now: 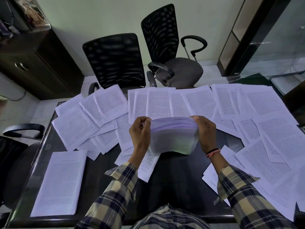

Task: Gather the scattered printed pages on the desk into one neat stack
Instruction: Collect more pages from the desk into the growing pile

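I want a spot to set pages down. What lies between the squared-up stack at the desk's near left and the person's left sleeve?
In the head view, only bare dark desk lies between the neat stack and the left sleeve.

Print: text on the pages (165, 103) is too small to read.
Bundle (173, 136): its front face is turned away.
Right pages (280, 187): cut off by the edge.
Surface (178, 179): mostly covered by sheets.
Left chair (14, 156): cropped.

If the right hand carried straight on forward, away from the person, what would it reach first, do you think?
Probably the loose pages spread along the far side of the desk. The right hand holds the bundle of pages above them, so depth is uncertain; it might pass over them towards the chair.
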{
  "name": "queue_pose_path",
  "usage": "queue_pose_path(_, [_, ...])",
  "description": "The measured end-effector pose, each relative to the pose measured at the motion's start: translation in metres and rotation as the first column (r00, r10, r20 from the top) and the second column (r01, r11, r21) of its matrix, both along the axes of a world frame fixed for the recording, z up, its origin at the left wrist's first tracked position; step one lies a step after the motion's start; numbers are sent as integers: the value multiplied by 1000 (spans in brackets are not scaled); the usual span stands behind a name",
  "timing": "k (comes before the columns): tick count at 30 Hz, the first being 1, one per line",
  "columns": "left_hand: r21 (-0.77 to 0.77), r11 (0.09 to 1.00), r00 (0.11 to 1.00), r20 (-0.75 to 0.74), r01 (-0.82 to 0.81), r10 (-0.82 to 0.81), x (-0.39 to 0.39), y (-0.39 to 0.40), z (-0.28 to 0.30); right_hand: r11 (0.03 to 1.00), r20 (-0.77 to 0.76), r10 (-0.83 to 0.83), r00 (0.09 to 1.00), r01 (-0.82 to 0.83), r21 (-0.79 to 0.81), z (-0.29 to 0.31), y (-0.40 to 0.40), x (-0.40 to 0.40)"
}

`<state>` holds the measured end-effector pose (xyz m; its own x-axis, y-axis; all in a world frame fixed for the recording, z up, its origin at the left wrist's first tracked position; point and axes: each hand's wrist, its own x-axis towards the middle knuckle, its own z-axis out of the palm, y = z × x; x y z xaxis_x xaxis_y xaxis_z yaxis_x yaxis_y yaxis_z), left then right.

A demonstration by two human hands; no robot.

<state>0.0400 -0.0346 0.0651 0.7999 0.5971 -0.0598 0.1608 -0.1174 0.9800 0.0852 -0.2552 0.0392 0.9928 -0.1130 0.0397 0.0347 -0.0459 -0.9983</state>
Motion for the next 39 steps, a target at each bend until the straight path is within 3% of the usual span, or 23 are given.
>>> queue_pose_path(7, [49, 999, 1000, 13, -8, 8, 0, 3, -3, 990, 28, 69, 997, -65, -123, 0, -8, 1])
queue_pose_path(11, [371, 918, 987, 23, 138, -157, 3, 3, -5, 980, 24, 161, 987, -157, -126, -4, -13, -4])
queue_pose_path(14, [636, 694, 938, -168, 337, -302, 5, 3, -2, 958, -7, 225, 974, -223, -181, -14, -18, -7])
queue_pose_path(17, [849, 335, 902, -321, 409, -290, 9, 1, 2, 958, -81, 206, 975, -218, -186, -24, -16, -9])
queue_pose_path(20, [896, 75, 874, -403, 437, -272, 18, -8, 9, 967, -98, 192, 976, -205, -148, -34, -18, -8])
queue_pose_path(23, [852, -40, 811, -510, 521, -287, 26, -22, 15, 969, -107, 193, 975, -207, -135, -34, -18, -9])
queue_pose_path(26, [796, -26, 764, -590, 605, -262, 27, -25, 9, 965, -129, 192, 973, -211, -154, -37, -19, -9])
queue_pose_path(29, [801, 4, 780, -582, 599, -232, 23, -12, -2, 936, -95, 256, 962, -271, -225, -44, -23, -5])
queue_pose_path(34, [808, -25, 757, -562, 589, -333, 27, -6, -23, 857, -68, 332, 941, -331, -396, -52, -16, 1])
queue_pose_path(39, [645, -1, 609, -722, 764, -327, 43, -8, -43, 834, -82, 269, 960, -275, -479, -74, -4, 8])
